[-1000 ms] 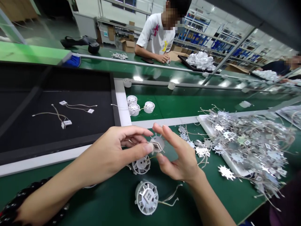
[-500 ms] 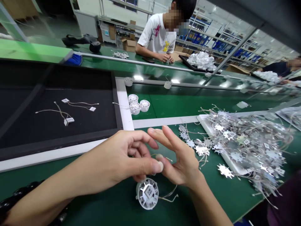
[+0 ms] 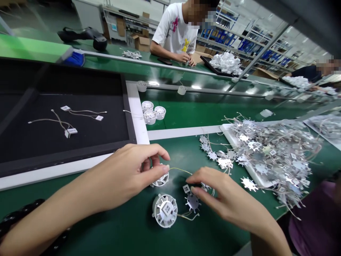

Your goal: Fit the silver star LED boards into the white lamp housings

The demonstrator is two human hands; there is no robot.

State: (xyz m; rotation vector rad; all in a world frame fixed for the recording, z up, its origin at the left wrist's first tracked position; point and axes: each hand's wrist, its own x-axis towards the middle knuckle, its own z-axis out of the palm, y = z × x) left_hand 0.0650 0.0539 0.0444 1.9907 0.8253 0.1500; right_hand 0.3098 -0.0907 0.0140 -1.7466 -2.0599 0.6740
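The left hand [image 3: 125, 170] is clamping a white lamp housing [image 3: 161, 181] with curled fingers; the right hand [image 3: 225, 195], fingers lying together, is resting just beside a star-shaped LED board [image 3: 192, 202].

Honestly there's open green surface [image 3: 213, 231] below the right hand [image 3: 226, 197], but the round white plastic lamp housing [image 3: 165, 210] blocks the way left, and a tangled pile of star-shaped metal boards [image 3: 271, 156] crowds the right.
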